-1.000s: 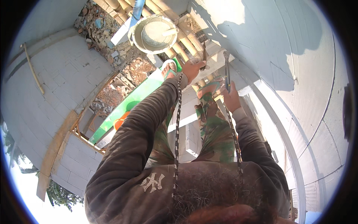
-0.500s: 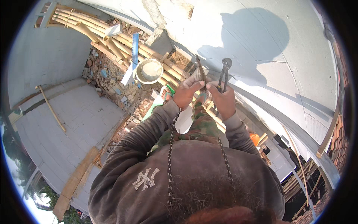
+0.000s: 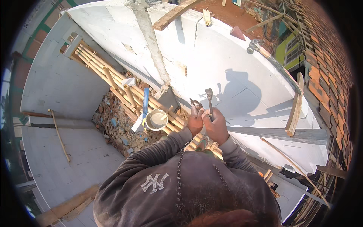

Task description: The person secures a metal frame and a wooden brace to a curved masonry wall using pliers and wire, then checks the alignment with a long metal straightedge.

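My left hand [image 3: 195, 122] is closed around a bundle of thin wire [image 3: 196, 103], whose dark, bent end sticks out above the fingers. Beside it, nearly touching, my right hand [image 3: 217, 125] grips a pair of pincers [image 3: 210, 96] with the dark head pointing up and away from me. Fingers hide the pincers' handles and most of the wire. Both hands are in front of my chest, over the bamboo poles [image 3: 177, 124] and close to the white block wall [image 3: 227, 49].
A bucket of grey mix [image 3: 156, 120] rests on the bamboo, next to a blue-bladed saw [image 3: 146, 101]. Broken rubble [image 3: 113, 126] lies below on the left. Along the wall's top are a hammer [image 3: 256, 47] and a wooden board [image 3: 176, 14]. A timber piece [image 3: 294, 109] juts out at right.
My view has tilted up, bringing the wall's top, hammer and tiled roof into sight. My hands have come closer together, and the fanned wire strands are now mostly hidden.
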Tool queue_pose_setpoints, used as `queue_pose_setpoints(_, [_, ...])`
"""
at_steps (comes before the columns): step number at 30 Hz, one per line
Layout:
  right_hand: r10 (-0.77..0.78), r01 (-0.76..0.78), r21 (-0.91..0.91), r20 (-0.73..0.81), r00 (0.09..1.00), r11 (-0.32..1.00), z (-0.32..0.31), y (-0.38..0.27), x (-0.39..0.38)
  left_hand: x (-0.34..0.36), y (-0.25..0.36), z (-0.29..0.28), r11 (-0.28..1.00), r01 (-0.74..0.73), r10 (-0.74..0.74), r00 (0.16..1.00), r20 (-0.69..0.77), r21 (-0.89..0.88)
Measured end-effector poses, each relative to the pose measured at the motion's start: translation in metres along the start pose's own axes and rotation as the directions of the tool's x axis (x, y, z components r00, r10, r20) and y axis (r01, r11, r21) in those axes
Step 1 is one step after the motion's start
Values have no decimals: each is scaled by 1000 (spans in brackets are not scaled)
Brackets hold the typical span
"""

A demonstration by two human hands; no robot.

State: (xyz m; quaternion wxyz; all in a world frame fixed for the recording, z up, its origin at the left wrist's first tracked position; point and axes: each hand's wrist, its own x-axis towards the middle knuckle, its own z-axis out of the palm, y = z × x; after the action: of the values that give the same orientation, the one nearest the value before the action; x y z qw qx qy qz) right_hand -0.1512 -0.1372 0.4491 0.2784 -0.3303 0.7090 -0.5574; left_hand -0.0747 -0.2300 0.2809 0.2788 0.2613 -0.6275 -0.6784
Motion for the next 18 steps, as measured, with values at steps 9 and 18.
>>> queue_pose_setpoints(9, [-95,80,329,30,995,941,-68,-118,-41,48,-60,-75,395,95,-62,995,-77,914])
queue_pose_setpoints(18, [15,42,321,-174,985,946,-134,-60,-93,106,97,-228,909,114,63,914,-402,400])
